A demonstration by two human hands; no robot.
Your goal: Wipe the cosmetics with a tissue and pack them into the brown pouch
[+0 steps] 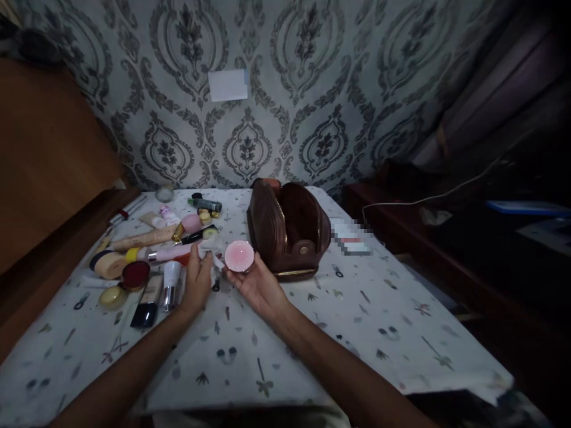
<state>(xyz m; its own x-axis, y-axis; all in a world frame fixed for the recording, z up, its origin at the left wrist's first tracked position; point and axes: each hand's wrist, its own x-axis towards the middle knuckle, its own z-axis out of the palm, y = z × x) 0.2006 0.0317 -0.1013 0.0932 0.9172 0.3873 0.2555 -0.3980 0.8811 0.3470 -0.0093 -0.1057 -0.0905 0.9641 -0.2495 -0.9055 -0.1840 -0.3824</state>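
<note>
A round pink cosmetic jar (239, 257) rests in the fingers of my right hand (261, 288), its pink face turned up toward me. My left hand (199, 279) is closed on a crumpled white tissue (212, 245), just left of the jar. Close behind my right hand stands a dark brown cosmetic bag (267, 229), unzipped, with a gold zipper and a shadowed inside. Around my left hand lie a pink tube (172, 252), a white tube with a silver cap (170, 285), a foundation bottle (148, 302) and a dark red round jar (135, 275).
More cosmetics lie at the left, including a beige round jar (107, 264), a long beige tube (145, 238) and a green bottle (205, 204). A blurred-out packet (351, 238) is right of the bag. The patterned tablecloth (232, 368) reaches the wall.
</note>
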